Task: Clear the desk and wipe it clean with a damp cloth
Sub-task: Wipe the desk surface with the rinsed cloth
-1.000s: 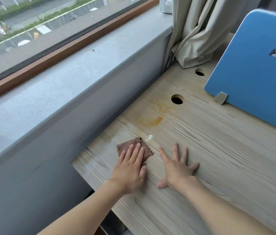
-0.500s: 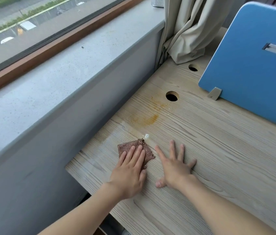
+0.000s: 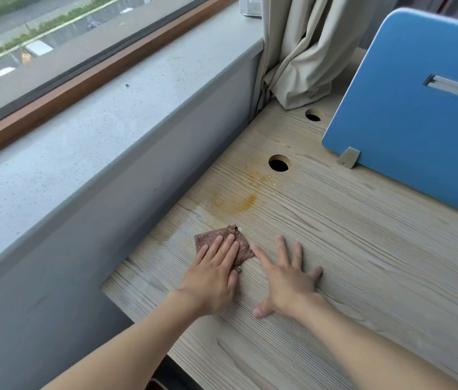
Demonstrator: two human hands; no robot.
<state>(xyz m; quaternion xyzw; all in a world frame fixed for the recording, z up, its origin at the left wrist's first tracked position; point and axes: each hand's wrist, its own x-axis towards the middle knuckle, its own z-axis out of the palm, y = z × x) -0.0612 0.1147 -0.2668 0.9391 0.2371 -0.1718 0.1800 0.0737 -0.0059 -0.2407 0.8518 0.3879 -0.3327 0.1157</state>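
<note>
So the left hand (image 3: 211, 280) is flat on top of the brown cloth (image 3: 244, 246), fingers (image 3: 223, 249) straight and held close together, pressing it onto the desk (image 3: 363, 263). Nothing is curled or pinched. The cloth sits right under those fingers, with its far corner poking out just past the fingertips and its right edge sticking out on the index-finger side. There's a tiny white crumb (image 3: 240, 228) touching that far corner.

The right hand (image 3: 287, 277) is planted palm-down on bare wood just beside the cloth. Its fingers (image 3: 282, 249) are spread wide and the thumb is out to the side. The index fingertip looks like it's just about touching the cloth's right corner, but I can't tell for sure.

Out beyond the left fingertips there's an orange stain (image 3: 236, 205), and further on a round cable hole (image 3: 278, 163). Well past the right fingertips stands a blue divider (image 3: 413, 108).
</note>
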